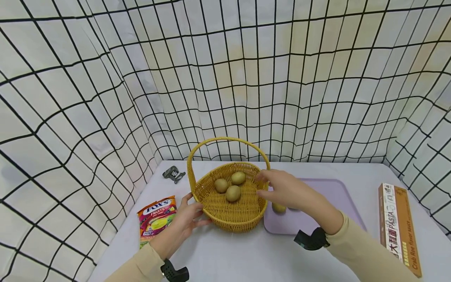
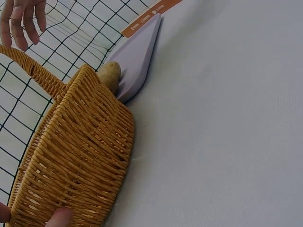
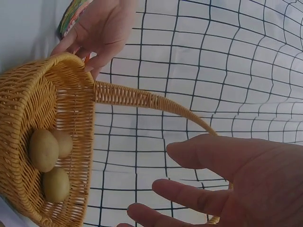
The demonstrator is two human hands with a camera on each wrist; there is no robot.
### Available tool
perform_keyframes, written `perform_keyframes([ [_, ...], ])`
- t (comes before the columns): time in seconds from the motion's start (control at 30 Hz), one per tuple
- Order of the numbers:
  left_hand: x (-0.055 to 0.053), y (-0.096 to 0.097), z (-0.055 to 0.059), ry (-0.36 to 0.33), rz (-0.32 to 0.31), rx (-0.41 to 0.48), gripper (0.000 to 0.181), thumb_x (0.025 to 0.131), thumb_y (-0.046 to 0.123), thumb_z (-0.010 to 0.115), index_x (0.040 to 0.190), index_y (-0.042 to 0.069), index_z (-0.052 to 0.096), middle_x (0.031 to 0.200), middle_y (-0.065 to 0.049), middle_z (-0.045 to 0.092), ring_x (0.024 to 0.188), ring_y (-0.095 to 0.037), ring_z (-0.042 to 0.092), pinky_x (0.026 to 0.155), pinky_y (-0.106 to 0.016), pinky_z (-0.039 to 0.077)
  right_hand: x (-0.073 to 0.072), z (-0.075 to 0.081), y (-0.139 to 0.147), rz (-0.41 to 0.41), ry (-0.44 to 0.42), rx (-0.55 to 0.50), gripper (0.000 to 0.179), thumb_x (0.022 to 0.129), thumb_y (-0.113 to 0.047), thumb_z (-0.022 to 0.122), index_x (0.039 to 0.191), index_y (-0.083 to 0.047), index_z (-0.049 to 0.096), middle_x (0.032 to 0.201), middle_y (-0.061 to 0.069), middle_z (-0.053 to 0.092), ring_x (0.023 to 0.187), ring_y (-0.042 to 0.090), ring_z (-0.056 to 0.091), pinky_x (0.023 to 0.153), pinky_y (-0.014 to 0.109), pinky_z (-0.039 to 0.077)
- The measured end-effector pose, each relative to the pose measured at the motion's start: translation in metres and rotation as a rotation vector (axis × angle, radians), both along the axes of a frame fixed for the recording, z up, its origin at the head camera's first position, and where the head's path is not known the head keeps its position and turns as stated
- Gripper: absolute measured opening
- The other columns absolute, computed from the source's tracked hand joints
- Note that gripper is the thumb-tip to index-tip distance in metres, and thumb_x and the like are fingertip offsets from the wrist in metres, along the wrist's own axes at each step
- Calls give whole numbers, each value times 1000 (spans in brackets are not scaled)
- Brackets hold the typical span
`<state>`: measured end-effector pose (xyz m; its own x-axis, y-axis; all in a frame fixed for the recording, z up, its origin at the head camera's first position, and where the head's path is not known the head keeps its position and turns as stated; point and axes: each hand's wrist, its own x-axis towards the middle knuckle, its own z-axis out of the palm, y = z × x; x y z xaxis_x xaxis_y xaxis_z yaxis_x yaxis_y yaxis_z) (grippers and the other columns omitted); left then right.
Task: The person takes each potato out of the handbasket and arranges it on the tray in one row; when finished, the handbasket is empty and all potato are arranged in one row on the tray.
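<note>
A yellow wicker basket (image 1: 229, 224) with a tall arched handle stands at the middle of the table. Inside it lie three potatoes (image 1: 233, 193), grouped toward the back. My left hand (image 1: 184, 219) grips the basket's left rim, near the foot of the handle. Over the right rim hovers my right hand (image 1: 285, 188), its fingers spread and slightly bent with nothing between them; the right wrist view shows its thumb and fingers apart. On the lilac tray (image 1: 318, 184) to the right, another potato (image 1: 278, 208) sits beside the basket, and a further one is mostly hidden beneath the right forearm.
A red bag of Fox's fruit candy (image 1: 158, 217) lies left of the basket. Behind it is a small black-and-grey packet (image 1: 173, 174). A long orange-brown pasta box (image 1: 399, 229) rests at the right edge. Black netting (image 1: 246, 78) over white sheeting encloses the table.
</note>
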<state>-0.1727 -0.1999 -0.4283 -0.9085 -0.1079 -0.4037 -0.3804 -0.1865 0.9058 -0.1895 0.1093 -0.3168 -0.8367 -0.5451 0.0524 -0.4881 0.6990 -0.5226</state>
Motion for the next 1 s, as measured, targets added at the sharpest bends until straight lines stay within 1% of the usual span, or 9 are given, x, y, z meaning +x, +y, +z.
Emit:
perform_keyframes([
  [0.07, -1, 1, 0, 4, -4, -1, 81, 100, 1, 47, 166, 12, 1, 159, -32, 31, 142, -51, 43, 91, -54, 62, -2, -2, -4, 11, -11, -7, 39, 97, -27, 70, 131, -9, 65, 127, 5, 70, 116, 25, 64, 100, 47, 57],
  [0.23, 0, 0, -1, -3, -11, -6, 80, 101, 2, 47, 166, 13, 1, 158, -32, 31, 142, -52, 43, 89, -52, 64, -6, -7, -16, 22, -42, 7, 38, 97, -28, 69, 130, -10, 65, 123, 6, 70, 117, 25, 64, 101, 47, 57],
  [0.37, 1, -1, 0, -9, -11, -15, 79, 101, 4, 46, 166, 13, 2, 158, -32, 32, 141, -51, 44, 87, -50, 65, -9, -9, -24, 12, -60, 13, 39, 97, -29, 69, 132, -13, 64, 123, 7, 69, 116, 25, 64, 99, 46, 57],
  [0.47, 0, -2, 1, -6, -13, -8, 80, 101, 3, 46, 166, 13, 2, 158, -32, 32, 142, -51, 43, 89, -51, 64, -14, -11, -31, 14, -64, 16, 41, 97, -29, 69, 133, -10, 63, 123, 9, 69, 115, 26, 65, 97, 46, 58],
  [0.6, 0, -2, 2, -9, -15, 1, 81, 101, 2, 46, 167, 14, 1, 158, -31, 31, 142, -50, 43, 93, -53, 62, -21, -16, -40, 31, -62, 31, 39, 96, -26, 69, 129, -6, 64, 120, 10, 70, 106, 23, 66, 91, 42, 59],
  [0.67, -1, -2, 3, -12, -18, 2, 81, 101, 3, 46, 167, 14, 1, 159, -31, 31, 142, -50, 43, 94, -53, 61, -26, -19, -43, 29, -61, 43, 36, 95, -25, 69, 126, -6, 64, 116, 10, 70, 99, 21, 65, 85, 39, 59],
  [0.73, -2, -2, 3, -15, -21, 1, 81, 101, 3, 47, 167, 15, 1, 159, -31, 31, 142, -49, 43, 95, -53, 61, -30, -23, -47, 31, -59, 47, 34, 95, -23, 68, 125, -6, 65, 116, 9, 71, 95, 18, 63, 84, 37, 58],
  [0.9, -2, -1, 2, -22, -9, -9, 81, 100, 3, 47, 167, 14, 2, 158, -31, 31, 141, -49, 44, 94, -53, 62, -39, -31, -60, 43, -76, 55, 37, 97, -20, 65, 130, -4, 64, 126, 10, 70, 102, 19, 62, 90, 36, 56],
  [1.0, -2, -1, 2, -24, -3, -13, 80, 100, 3, 47, 166, 14, 2, 158, -31, 31, 141, -49, 44, 93, -52, 62, -46, -35, -68, 27, -114, 61, 38, 97, -20, 63, 133, -6, 64, 130, 12, 69, 107, 23, 63, 91, 38, 57],
])
